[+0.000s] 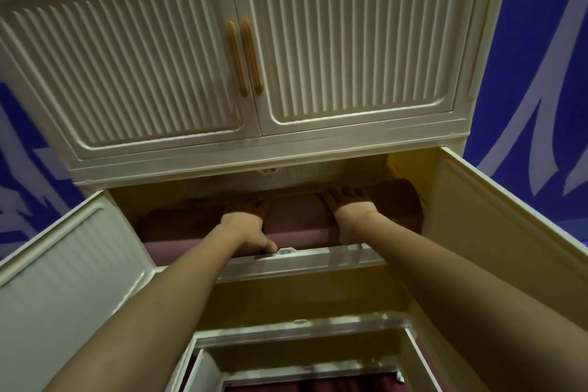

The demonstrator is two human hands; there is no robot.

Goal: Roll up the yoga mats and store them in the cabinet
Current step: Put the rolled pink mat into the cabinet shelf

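Observation:
A rolled maroon yoga mat (296, 219) lies lengthwise on the shelf of the cream cabinet's (321, 259) open middle compartment. Both my arms reach up into that compartment. My left hand (246, 227) holds the roll left of its middle, with fingers over the top and the thumb at the front, by the shelf edge. My right hand (351, 212) holds it further right, fingers spread over the top of the roll and thumb down its front. The far ends of the mat sit in shadow.
The compartment's two doors stand swung out, the left door (73, 264) and right door (509, 226) flanking my arms. Above, two ribbed doors with wooden handles (245, 57) are closed. A lower open compartment shows more maroon material (286, 387). A blue and white wall (541, 73) is behind.

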